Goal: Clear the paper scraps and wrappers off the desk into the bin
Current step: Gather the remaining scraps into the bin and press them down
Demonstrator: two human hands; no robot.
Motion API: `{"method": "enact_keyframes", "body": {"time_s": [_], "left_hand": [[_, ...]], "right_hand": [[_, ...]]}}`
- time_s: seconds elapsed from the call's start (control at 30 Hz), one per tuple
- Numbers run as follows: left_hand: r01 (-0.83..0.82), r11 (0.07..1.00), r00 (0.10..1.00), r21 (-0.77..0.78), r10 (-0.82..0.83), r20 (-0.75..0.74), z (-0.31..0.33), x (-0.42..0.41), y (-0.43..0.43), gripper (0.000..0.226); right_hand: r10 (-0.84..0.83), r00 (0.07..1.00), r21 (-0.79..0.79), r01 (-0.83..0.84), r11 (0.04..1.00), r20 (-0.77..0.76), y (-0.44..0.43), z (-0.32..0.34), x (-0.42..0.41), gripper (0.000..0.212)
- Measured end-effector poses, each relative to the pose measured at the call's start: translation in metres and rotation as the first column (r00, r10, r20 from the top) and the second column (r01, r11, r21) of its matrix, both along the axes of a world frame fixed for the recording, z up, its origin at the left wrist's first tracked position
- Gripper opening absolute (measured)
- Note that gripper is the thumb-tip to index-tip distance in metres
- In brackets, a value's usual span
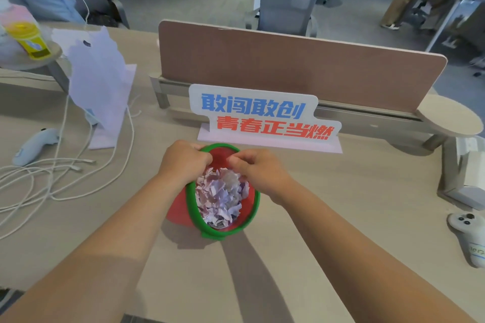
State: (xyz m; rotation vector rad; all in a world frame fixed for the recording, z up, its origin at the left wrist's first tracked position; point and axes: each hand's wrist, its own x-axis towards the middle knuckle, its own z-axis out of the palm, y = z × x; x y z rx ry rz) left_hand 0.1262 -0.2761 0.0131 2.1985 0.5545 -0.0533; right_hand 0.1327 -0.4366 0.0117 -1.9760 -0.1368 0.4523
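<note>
A small red bin with a green rim (256,202) stands on the desk in front of me, piled with torn white and lilac paper scraps (221,195). My left hand (183,160) is over the bin's far left rim with its fingers curled in. My right hand (258,169) hovers over the far right side, its fingertips pinched together just above the scraps. Whether either hand holds a scrap is hidden by the fingers. Both hands nearly touch above the bin.
A lettered sign (265,115) stands just behind the bin, before a brown divider (301,65). White cables (52,173) and a controller (35,145) lie at left beside an upright lilac card (101,81). Another controller (469,238) lies at right.
</note>
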Motion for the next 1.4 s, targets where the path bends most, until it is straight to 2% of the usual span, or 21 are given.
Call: {"method": "enact_keyframes", "body": {"time_s": [0.1,0.3,0.43,0.5,0.57,0.63,0.7,0.77,0.9,1.03,1.13,1.27,1.37,1.4], "left_hand": [[0.0,0.999,1.0,-0.04,0.0,0.0,0.0,-0.004,0.004,0.018],[-0.017,0.992,1.0,-0.124,0.019,0.019,-0.001,-0.012,0.015,0.018],[-0.062,0.962,0.998,-0.266,0.065,0.006,-0.008,-0.015,0.023,0.029],[-0.127,0.917,0.992,-0.377,0.119,-0.045,-0.017,-0.02,0.027,0.027],[-0.224,0.838,0.973,-0.497,0.168,-0.157,-0.028,-0.031,0.032,0.014],[-0.293,0.737,0.953,-0.609,0.175,-0.248,-0.037,-0.046,0.033,0.009],[-0.29,0.686,0.954,-0.667,0.156,-0.255,-0.044,-0.051,0.032,0.013],[-0.278,0.697,0.959,-0.661,0.159,-0.237,-0.042,-0.05,0.026,0.014],[-0.216,0.714,0.975,-0.666,0.12,-0.186,-0.031,-0.042,0.009,0.017],[-0.217,0.729,0.971,-0.649,0.096,-0.217,-0.041,-0.047,-0.009,0.015],[-0.195,0.724,0.976,-0.662,0.075,-0.206,-0.048,-0.042,-0.023,0.019],[-0.153,0.762,0.982,-0.63,0.044,-0.184,-0.054,-0.037,-0.039,0.015],[-0.054,0.829,0.989,-0.556,-0.034,-0.147,-0.058,-0.033,-0.046,0.012],[-0.01,0.856,0.989,-0.516,-0.067,-0.13,-0.056,-0.032,-0.049,0.02]], "right_hand": [[0.003,1.0,-0.004,-0.003,1.0,0.001,0.003,0.001,-0.009,0.019],[-0.219,0.976,0.052,0.218,0.975,0.008,-0.003,-0.011,-0.021,0.02],[-0.175,0.984,0.117,0.178,0.977,-0.035,0.003,-0.01,-0.031,0.013],[-0.176,0.98,0.0,0.177,0.984,0.096,0.002,-0.011,-0.034,0.005],[-0.234,0.929,-0.212,0.299,0.93,0.287,-0.005,-0.021,-0.034,0.017],[-0.314,0.92,-0.273,0.373,0.887,0.236,-0.012,-0.026,-0.04,0.028],[-0.315,0.941,-0.251,0.336,0.908,0.121,-0.014,-0.031,-0.044,0.023],[-0.32,0.942,-0.216,0.334,0.917,0.098,-0.019,-0.03,-0.049,0.019],[-0.501,0.862,-0.032,0.504,0.863,0.078,-0.035,-0.021,-0.051,0.02],[-0.508,0.859,-0.094,0.511,0.854,0.056,-0.048,-0.027,-0.06,0.02],[-0.558,0.827,-0.063,0.562,0.825,0.071,-0.061,-0.029,-0.059,0.021],[-0.598,0.801,-0.087,0.595,0.799,-0.013,-0.075,-0.039,-0.065,0.02],[-0.582,0.813,-0.121,0.578,0.807,0.004,-0.087,-0.042,-0.071,0.017],[-0.568,0.823,-0.124,0.563,0.817,-0.002,-0.09,-0.04,-0.073,0.016]]}}
